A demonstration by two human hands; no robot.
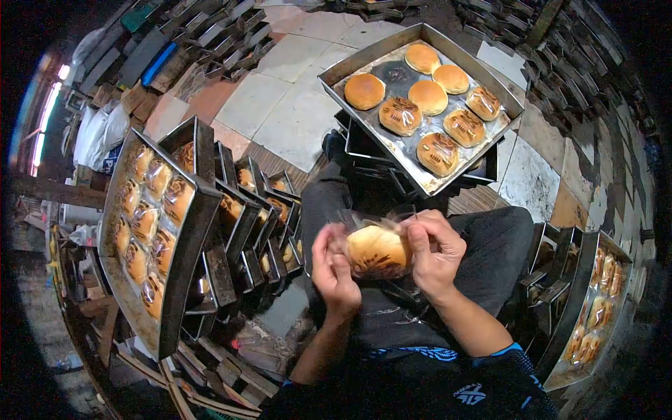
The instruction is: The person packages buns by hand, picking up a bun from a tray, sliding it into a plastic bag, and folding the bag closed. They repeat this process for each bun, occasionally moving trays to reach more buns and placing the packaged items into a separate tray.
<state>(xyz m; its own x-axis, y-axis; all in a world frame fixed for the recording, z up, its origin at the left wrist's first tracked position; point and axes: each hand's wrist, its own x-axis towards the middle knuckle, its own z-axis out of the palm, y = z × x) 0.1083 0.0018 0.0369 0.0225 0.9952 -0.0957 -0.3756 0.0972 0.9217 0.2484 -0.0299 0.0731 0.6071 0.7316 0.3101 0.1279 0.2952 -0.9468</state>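
Observation:
Over my lap I hold a bun [379, 250] in a clear plastic bag with dark printed marks. My left hand [334, 271] closes on the bag's left edge, its fingertips smeared by motion. At the upper right corner, my right hand [435, 253] pinches the plastic between thumb and fingers. Just beyond my hands, a metal tray [505, 120] rests on stacked trays. It carries several bare golden buns [428, 97] and several bagged buns [438, 153] with the same print.
On my left, a tilted tray [183, 269] of bagged buns leans beside rows of stacked trays [236, 213]. Another tray [560, 378] with bagged buns stands at my right. More trays [231, 35] line the far tiled floor [276, 105]. White plastic sacks [105, 133] lie at the left.

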